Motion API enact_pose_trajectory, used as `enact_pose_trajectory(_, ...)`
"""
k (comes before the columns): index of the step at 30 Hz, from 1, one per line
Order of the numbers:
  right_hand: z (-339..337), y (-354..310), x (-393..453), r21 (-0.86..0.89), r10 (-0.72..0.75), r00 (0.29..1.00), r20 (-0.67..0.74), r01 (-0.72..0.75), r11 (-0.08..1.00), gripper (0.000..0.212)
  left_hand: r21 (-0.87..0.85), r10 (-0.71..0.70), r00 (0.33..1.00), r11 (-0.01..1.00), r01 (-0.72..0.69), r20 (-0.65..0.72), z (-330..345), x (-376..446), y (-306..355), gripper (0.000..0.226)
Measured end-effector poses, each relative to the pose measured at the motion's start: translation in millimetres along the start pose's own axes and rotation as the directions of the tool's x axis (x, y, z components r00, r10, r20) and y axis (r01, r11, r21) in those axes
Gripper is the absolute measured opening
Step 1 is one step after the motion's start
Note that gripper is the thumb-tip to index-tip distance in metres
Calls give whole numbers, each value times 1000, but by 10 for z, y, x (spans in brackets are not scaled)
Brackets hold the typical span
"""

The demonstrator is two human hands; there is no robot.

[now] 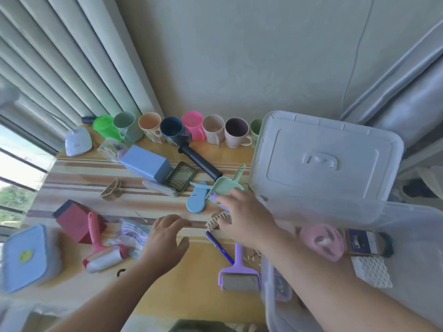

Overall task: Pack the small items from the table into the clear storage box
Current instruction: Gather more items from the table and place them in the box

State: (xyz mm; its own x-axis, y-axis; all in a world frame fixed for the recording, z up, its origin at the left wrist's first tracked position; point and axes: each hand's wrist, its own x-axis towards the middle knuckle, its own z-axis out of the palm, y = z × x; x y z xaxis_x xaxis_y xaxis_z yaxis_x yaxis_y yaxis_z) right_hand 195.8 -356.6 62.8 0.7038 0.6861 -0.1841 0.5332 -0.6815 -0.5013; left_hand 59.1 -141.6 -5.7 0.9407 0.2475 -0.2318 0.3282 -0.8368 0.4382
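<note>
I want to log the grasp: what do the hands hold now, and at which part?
The left hand holds nothing. The right hand reaches over the beige hair claw clip; the picture does not show if its fingers hold it.

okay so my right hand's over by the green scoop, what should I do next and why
Probably close your right hand on the green scoop and lift it into the clear box beside it. Your fingers already touch the scoop's near edge, and your left hand hovers free.

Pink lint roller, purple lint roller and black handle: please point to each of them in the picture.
pink lint roller (pixel 102 256): head view, on the roller drum.
purple lint roller (pixel 238 253): head view, on its purple handle.
black handle (pixel 201 162): head view, on the middle of its length.
</note>
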Motion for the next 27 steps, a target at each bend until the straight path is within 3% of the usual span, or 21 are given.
enact_pose_trajectory(4, 477, -76, 614, -309, 225, 934, 278, -135, 941, 31, 5, 2, 998, 1000, -2, 70, -84, 74, -488, 41)
enact_pose_trajectory(8, 870, -8, 790, -431, 277, 888, 367, -102, 897, 43, 13, 22, 995, 1000, -23, 102, -125, 167, -837, 43)
enact_pose_trajectory(13, 1150, 100, 727, -503, 322, 905, 277, -149, 851, 45, 73, -27, 995, 997, 20, 97, -371, 396, -1203, 43)
enact_pose_trajectory(17, 1211, 100, 660, -450, 331, 910, 251, -193, 872, 40, 126, -40, 999, 991, 38, 17, -747, 909, -1414, 58)
enact_pose_trajectory(20, 1250, 70, 588, -392, 335, 916, 223, -231, 890, 33, 256, 36, 999, 966, -24, -41, -1059, 1419, -1448, 77)
enact_pose_trajectory(24, 1306, -27, 501, -274, 342, 936, 87, -308, 911, 40, 434, 71, 996, 897, -86, 49, -1295, 2081, -1437, 106)
enact_pose_trajectory(27, 1266, -185, 403, -136, 295, 954, -46, -298, 945, 34, 537, 110, 981, 824, -181, 161, -1246, 2383, -1493, 120)
